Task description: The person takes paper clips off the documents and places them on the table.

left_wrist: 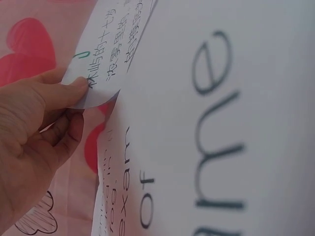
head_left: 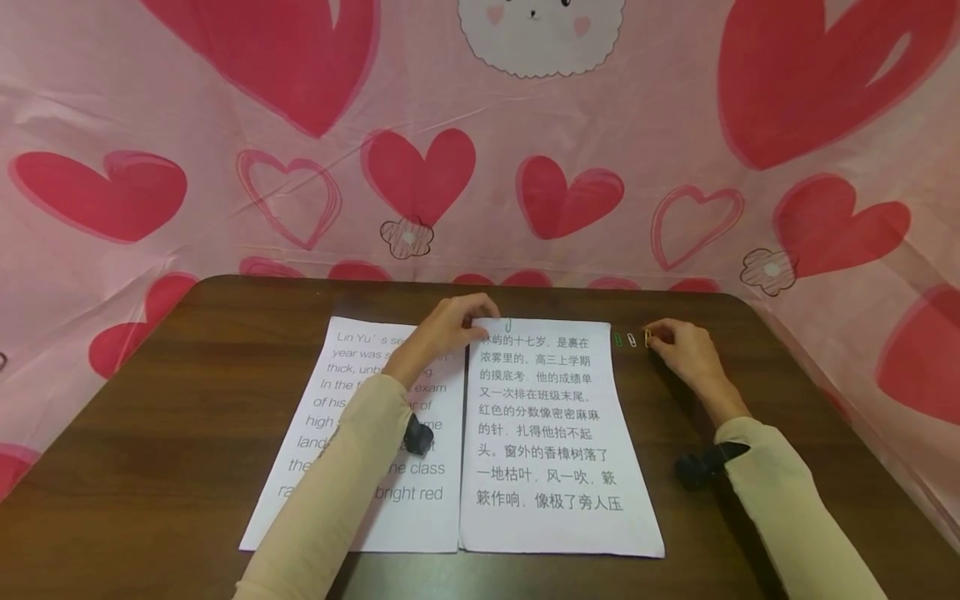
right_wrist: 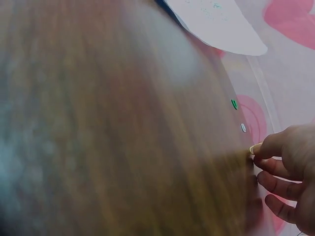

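A printed sheet with Chinese text [head_left: 547, 450] lies on the table, a green paper clip [head_left: 507, 325] on its top edge. My left hand [head_left: 453, 321] pinches that sheet's top left corner between thumb and fingers; the corner is lifted in the left wrist view, with the thumb [left_wrist: 74, 93] on the printed side. To the right of the sheet, my right hand [head_left: 686, 348] pinches a yellow paper clip [right_wrist: 254, 148] by thumb and forefinger at the table surface. Just left of it lie a white paper clip [head_left: 632, 340] and another green paper clip [head_left: 618, 340].
A sheet with English text [head_left: 300, 458] lies directly left of the Chinese one, partly under my left forearm. The brown wooden table [head_left: 135, 425] ends at a pink cloth backdrop [head_left: 510, 125] with red hearts. Each wrist carries a black camera.
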Motion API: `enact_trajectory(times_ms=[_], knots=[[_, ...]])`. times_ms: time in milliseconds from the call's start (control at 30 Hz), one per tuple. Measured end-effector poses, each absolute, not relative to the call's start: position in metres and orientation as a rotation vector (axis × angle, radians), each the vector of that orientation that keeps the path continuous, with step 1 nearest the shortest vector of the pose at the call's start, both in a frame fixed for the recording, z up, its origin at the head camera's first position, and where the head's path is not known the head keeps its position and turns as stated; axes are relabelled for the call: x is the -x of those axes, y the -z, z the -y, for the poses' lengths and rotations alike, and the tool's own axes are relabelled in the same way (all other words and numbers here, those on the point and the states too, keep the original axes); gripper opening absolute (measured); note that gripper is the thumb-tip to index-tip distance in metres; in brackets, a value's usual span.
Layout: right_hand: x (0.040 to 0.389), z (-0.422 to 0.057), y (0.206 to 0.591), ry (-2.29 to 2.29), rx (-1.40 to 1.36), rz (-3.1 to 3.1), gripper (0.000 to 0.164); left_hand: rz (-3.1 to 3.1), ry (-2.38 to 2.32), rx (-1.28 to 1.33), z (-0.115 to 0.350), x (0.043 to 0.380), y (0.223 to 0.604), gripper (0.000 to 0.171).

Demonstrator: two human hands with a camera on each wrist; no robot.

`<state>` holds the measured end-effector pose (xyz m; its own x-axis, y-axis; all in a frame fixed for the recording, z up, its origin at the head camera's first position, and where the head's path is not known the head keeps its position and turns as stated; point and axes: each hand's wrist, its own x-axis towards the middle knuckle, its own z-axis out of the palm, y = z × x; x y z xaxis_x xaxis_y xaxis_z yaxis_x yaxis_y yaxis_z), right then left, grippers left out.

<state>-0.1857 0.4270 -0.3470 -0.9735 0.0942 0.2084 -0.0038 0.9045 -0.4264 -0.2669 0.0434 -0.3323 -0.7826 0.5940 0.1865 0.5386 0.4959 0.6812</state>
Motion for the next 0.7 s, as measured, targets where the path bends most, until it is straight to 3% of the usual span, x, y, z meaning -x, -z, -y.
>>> enact_trajectory(times_ms=[700], knots=[[0.1861,-0.4234,0.3389,-0.637,0.109,2.827,0.031,-2.652,-1.172,-1.000,-0.0424,0.2676,0.3332,0.029]])
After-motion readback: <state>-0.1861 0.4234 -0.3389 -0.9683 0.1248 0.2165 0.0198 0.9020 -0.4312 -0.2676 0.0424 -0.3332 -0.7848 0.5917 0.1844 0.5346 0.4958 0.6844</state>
